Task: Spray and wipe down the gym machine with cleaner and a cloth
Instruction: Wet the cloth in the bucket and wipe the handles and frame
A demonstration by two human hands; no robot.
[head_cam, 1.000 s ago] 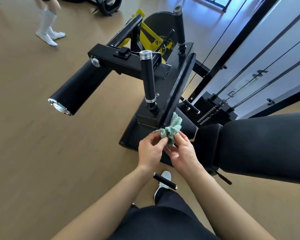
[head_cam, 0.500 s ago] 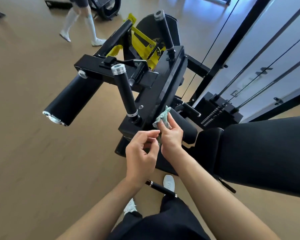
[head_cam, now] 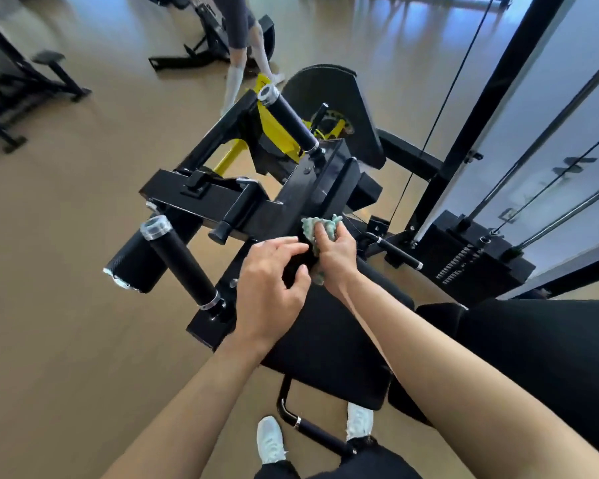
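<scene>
At the middle of the machine [head_cam: 201, 198], the right hand [head_cam: 339, 257] gripped the bunched green cloth [head_cam: 311, 226], fingers curled round it, pressing it to the black frame. Its forearm reached in from the lower right. Just beside it, the left hand [head_cam: 274, 288] was palm down, fingers loosely spread, holding nothing. Whether it touched the frame could not be told.

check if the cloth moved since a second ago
Yes: the cloth, in the right hand, went up the black frame, from the near handle toward the far handle.
</scene>
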